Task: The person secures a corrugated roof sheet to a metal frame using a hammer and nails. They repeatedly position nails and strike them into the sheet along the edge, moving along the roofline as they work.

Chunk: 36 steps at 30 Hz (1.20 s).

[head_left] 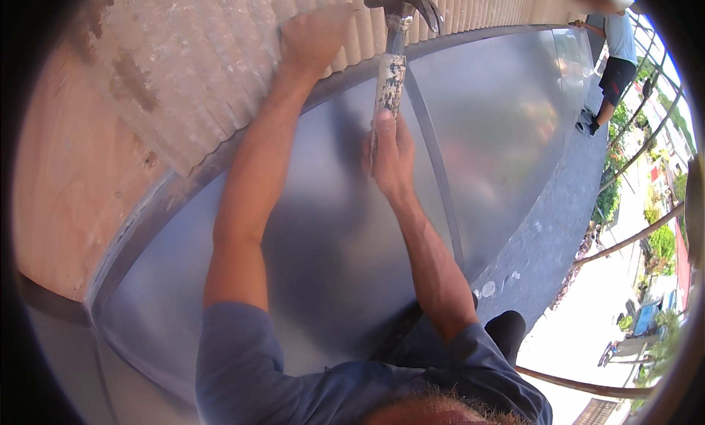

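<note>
Smooth metal panel: shiny grey sheet metal [323, 205], broad below both arms, with a dark metal edge strip [330, 87] along its far rim.
Corrugated sheet: the dull, stained ribbed sheet [198, 65] overlaps the bare plywood [81, 183] at left, its ribbed end reaching the edge strip, probably so the joint is covered.
Co-worker: a person [620, 47] stands well apart at upper right, in a light top and dark shorts.
Hammer: the claw hammer [390, 80], its handle worn and flaking, stands head-up before the corrugated sheet, right of the left hand.
Right hand: the right hand [394, 157] is wrapped around the lower handle, thumb along it, likely to leave length for a swing.
Left hand: the left hand [314, 40] is curled closed over the corrugated sheet, perhaps steadying something; contact is unclear.
Sliver: a thin dark sliver [355, 9] shows by its fingertips, too small to identify.
</note>
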Each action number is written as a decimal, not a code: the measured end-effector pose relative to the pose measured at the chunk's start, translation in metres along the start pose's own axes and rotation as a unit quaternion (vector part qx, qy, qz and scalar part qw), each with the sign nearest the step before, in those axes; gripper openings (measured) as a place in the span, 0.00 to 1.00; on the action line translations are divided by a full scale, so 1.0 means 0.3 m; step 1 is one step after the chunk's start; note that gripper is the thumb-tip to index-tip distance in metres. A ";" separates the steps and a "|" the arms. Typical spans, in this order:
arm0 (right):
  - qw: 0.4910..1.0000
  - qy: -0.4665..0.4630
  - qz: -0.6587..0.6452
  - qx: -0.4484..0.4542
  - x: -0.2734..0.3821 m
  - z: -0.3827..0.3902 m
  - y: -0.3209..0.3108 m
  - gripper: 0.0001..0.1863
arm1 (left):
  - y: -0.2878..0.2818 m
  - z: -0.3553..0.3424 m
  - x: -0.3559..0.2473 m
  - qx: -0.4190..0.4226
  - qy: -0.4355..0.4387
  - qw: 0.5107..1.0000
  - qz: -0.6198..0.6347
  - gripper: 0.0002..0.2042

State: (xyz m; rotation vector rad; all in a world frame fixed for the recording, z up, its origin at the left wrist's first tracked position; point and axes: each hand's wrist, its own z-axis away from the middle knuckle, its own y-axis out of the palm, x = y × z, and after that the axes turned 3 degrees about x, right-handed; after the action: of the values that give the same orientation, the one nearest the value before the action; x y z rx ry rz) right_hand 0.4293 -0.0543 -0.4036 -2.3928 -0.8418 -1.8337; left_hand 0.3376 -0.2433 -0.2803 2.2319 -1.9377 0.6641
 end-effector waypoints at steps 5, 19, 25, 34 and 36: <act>0.999 0.032 -0.017 0.006 0.013 -0.024 0.007 0.28 | -0.010 -0.010 0.001 0.024 -0.010 1.000 -0.008 0.06; 0.998 -0.024 -0.041 -0.034 -0.016 -0.001 0.006 0.28 | -0.007 -0.012 0.000 0.001 -0.009 1.000 0.008 0.04; 1.000 0.019 -0.019 -0.004 0.005 -0.013 -0.008 0.30 | -0.002 -0.015 -0.005 0.035 -0.018 0.999 -0.019 0.04; 1.000 0.028 -0.004 -0.003 -0.001 -0.003 -0.017 0.31 | -0.003 0.003 -0.016 0.049 -0.043 0.998 -0.011 0.06; 1.000 0.002 -0.012 -0.014 0.003 -0.002 -0.013 0.31 | -0.011 -0.010 -0.010 0.051 -0.046 0.997 -0.016 0.06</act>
State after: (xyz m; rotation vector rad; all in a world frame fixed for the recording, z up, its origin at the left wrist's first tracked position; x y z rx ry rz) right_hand 0.4273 -0.0510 -0.4039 -2.4062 -0.8540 -1.8700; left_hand 0.3397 -0.2388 -0.2780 2.3899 -1.9452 0.6837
